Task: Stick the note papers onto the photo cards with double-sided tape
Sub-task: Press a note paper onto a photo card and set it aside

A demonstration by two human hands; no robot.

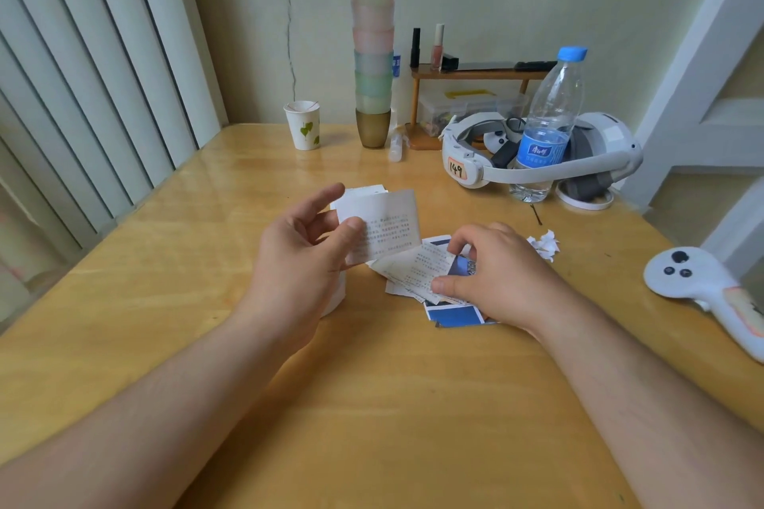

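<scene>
Head camera, looking down over a wooden desk (186, 260): a person's left hand (297, 260) lifts a note paper (384, 225) printed with rows of small text, its lower left edge pinched between thumb and curled fingers while the index finger points up and away. The sheet stands tilted above the desk, over a pile of loose papers and photo cards.

The right hand (496, 273) rests on that pile, thumb and bent fingertips pinching a second note paper (417, 267) that lies across the photo cards (454, 314) (blue-toned prints with white borders, only partly visible beneath the paper and the hand). A white roll, possibly the tape, is mostly hidden below the left wrist; what it is cannot be told.

Beyond the pile, a crumpled paper scrap (545, 244) lies just right of the right hand. A water bottle (550, 124) stands inside the strap of a white headset (537, 153), a white controller (703, 281) lies at the desk's right edge, and a tall stack of pastel cups (373, 45) rises beside a paper cup (304, 124) near the wall.
</scene>
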